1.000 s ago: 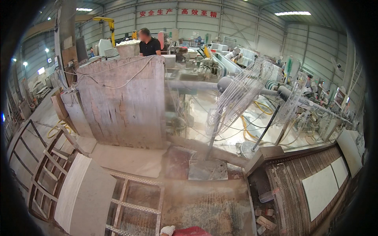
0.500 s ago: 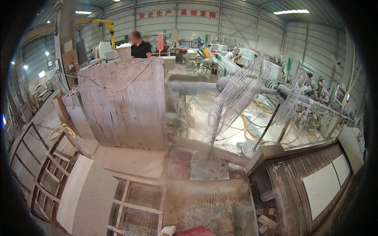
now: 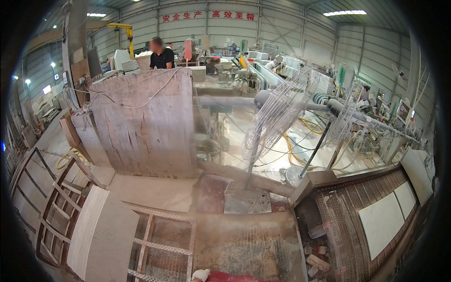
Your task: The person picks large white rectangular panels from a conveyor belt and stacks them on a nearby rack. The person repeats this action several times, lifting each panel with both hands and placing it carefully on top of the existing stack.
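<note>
At the lower edge, partly cut off, is my right hand [image 3: 201, 274] in a white glove. A red sleeve [image 3: 232, 277] runs from it to the right, which is why I take it for the right one. Its fingers are too small and hidden to read, and no held thing shows. Just beyond it lies a stained, worn flat surface [image 3: 239, 246]. To its left is a metal frame [image 3: 164, 246] with crossbars, on which a thick stack of pale slabs [image 3: 110, 235] rests. My left hand is out of view.
A mesh conveyor [image 3: 340, 225] on the right carries two white slabs [image 3: 383, 225]. Broken bricks [image 3: 318, 262] lie beside it. Ahead stand a tall peeling board [image 3: 145, 122] and wire-caged fans [image 3: 277, 113]. A person in black [image 3: 162, 58] is behind the board.
The whole view has shifted slightly left and up. My gloved hand and the red sleeve show a little more at the lower edge. The slabs stay where they lay.
</note>
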A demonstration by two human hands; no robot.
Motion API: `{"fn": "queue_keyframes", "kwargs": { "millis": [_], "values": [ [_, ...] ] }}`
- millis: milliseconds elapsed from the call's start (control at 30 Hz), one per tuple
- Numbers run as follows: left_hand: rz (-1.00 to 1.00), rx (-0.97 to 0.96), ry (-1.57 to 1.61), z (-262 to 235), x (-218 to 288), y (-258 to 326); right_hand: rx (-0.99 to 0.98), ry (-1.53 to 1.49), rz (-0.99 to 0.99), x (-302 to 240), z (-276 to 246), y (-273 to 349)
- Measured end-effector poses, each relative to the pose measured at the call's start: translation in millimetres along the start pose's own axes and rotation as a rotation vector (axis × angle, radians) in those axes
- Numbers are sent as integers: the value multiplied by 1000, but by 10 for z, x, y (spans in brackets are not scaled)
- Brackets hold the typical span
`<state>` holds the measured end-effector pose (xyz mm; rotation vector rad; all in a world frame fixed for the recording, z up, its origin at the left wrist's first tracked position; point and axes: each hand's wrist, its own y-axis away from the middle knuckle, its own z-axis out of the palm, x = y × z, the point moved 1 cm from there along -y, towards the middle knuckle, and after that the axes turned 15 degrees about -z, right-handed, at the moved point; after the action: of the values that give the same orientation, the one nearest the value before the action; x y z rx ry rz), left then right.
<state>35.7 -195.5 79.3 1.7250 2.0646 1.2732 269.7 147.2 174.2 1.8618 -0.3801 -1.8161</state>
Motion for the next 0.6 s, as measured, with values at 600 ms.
{"fn": "queue_keyframes", "kwargs": {
  "millis": [600],
  "values": [
    [-31,-96,32,-72,94,5,-12,-123,152,143,-89,-56]
  ]
}}
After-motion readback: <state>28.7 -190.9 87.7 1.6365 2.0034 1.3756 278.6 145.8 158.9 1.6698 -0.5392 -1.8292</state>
